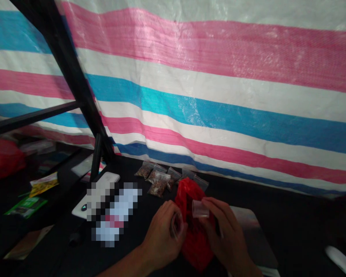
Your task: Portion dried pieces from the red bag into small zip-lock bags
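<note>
My left hand (165, 231) is curled around what looks like a small clear plastic bag (177, 226), its mouth rounded open and facing the other hand. Between the thumb and fingers of my right hand (223, 227) is a small clear plastic cup (200, 209), tilted on its side towards the left. A red plastic bag (194, 246) stands open on the black table, behind and between both hands. What lies inside it is too dark to make out. Beyond it, several small clear zip bags (160, 184) with brown dried bits lie in a group.
A white power strip or box (111, 177) and a blurred pale packet (127, 200) lie left. Yellow (44, 184) and green packets (29, 207) are farther left. A grey flat case (248, 231) sits by my right hand. Striped sheeting (219, 115) and a black frame (72, 73) border the table.
</note>
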`<state>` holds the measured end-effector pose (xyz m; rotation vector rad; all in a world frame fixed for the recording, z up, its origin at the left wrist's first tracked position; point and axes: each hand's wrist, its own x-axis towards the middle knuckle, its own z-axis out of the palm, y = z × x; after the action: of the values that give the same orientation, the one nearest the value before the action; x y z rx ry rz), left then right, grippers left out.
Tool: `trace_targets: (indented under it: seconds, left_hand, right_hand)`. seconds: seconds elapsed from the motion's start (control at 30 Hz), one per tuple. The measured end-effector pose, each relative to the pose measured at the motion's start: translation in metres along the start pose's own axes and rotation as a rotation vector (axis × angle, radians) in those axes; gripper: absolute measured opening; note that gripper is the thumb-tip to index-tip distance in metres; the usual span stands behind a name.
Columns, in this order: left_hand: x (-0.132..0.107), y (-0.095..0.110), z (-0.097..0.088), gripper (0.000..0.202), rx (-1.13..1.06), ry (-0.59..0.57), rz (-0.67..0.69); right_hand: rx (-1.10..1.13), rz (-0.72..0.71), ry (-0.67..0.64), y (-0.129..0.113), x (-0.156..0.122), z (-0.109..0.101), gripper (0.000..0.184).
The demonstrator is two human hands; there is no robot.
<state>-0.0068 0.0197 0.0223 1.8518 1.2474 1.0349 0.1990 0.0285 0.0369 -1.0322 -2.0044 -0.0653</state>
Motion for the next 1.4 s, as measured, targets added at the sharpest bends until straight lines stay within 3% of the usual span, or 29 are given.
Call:
trace_targets:
  seconds: [0.17, 0.33, 0.43, 0.5, 0.7, 0.83, 1.0, 1.2, 1.4]
  left_hand:
    - [-0.006, 0.007, -0.001, 0.011, 0.063, -0.027, -0.186]
    - [-0.011, 0.010, -0.001, 0.016, 0.087, -0.048, -0.263]
    - [-0.014, 0.008, 0.001, 0.020, 0.046, -0.054, -0.296]
    - [-0.016, 0.006, 0.003, 0.023, -0.008, -0.056, -0.332]
    - [-0.014, 0.000, 0.012, 0.032, -0.474, -0.031, -0.322]
    - [-0.005, 0.003, 0.006, 0.036, -0.714, 0.036, -0.315]
    - [0.003, 0.007, -0.002, 0.034, -0.768, 0.112, -0.385]
    - [0.002, 0.009, -0.003, 0.032, -0.751, 0.080, -0.403]
    - [0.003, 0.015, -0.008, 0.032, -0.754, 0.006, -0.395]
  right_hand:
    - [-0.071, 0.172, -0.142, 0.023, 0.010, -0.017, 0.030]
    - [0.012, 0.165, -0.465, 0.022, 0.023, -0.040, 0.043]
    - [0.064, 0.303, -0.715, 0.017, 0.025, -0.048, 0.041]
    - [0.066, 0.370, -0.785, 0.016, 0.024, -0.049, 0.037]
    - [0.039, 0.371, -0.759, 0.009, 0.021, -0.032, 0.034]
    - [0.055, 0.338, -0.749, -0.008, 0.020, -0.018, 0.033]
    - [0.018, 0.365, -0.731, -0.013, 0.017, -0.014, 0.029]
    - [-0.024, 0.387, -0.756, -0.004, 0.018, -0.019, 0.029]
    - [-0.019, 0.394, -0.790, -0.008, 0.015, -0.010, 0.032]
